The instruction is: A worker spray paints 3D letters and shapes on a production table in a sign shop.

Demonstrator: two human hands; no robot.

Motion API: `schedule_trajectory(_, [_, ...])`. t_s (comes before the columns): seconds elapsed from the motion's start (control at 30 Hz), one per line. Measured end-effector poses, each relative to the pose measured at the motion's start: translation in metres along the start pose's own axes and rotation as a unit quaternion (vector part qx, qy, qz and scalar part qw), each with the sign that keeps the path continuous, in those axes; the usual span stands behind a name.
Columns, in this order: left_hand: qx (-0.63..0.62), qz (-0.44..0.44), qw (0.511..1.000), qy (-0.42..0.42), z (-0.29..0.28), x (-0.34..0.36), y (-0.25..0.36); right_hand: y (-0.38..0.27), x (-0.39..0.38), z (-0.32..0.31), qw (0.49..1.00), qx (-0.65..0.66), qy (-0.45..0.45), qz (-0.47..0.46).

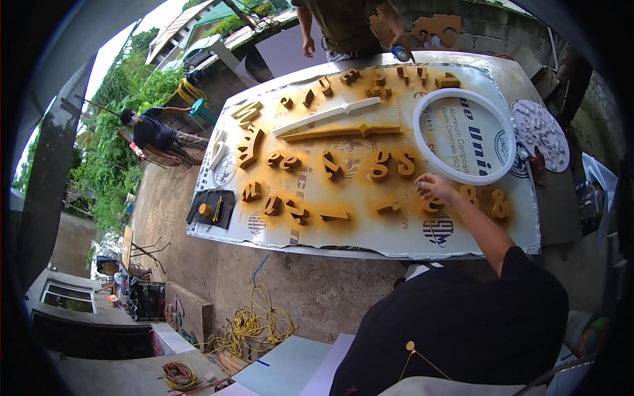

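My right hand [434,191] reaches over the tabletop sheet, its fingers drawn together at a small greyish thing too small to name. Beneath and beside it lie several raised letter shapes coated gold-brown, among them a curly ampersand [500,203] and a rounded letter [406,164]. A large white ring [421,142] lies just beyond my hand. Farther across are a long white pointed bar [323,117] and a gold-brown one [343,132]. Brown overspray surrounds the letters on the printed silver-white sheet [389,237]. My left hand is out of view.
Across the table, a person [340,26] holds a spray can [401,53]. Another person [158,135] stands left with a turquoise object [198,109]. A black mat [211,218] bears small items. Tangled yellow hose [247,327] lies on the ground; a disc of white pieces [540,132] sits right.
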State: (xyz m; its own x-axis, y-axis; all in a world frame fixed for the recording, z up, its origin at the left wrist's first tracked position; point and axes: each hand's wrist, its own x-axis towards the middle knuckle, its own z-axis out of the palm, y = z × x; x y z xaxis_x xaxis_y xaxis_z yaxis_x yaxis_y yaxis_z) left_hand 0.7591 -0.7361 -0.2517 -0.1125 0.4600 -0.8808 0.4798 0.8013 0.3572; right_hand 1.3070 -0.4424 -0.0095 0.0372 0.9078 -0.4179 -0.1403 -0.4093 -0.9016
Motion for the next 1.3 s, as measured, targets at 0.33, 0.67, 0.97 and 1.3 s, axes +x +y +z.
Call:
schedule_trajectory(0.33, [0.124, 0.016, 0.991, -0.051, -0.024, 0.030, 0.058, 0.103, -0.176, -0.066, 0.954, 0.186, 0.235, -0.011])
schedule_trajectory(0.67, [0.147, 0.113, 0.981, -0.057, 0.002, 0.046, 0.187, 0.322, -0.322, -0.119, 0.802, 0.195, 0.528, 0.201])
schedule_trajectory(0.97, [0.125, 0.082, 0.981, -0.127, 0.054, 0.032, 0.152, 0.508, -0.406, -0.080, 0.822, 0.159, 0.446, 0.317])
schedule_trajectory(1.3, [0.227, -0.029, 0.972, -0.057, 0.060, -0.029, 0.114, 0.369, -0.337, -0.313, 0.721, 0.224, 0.629, 0.185])
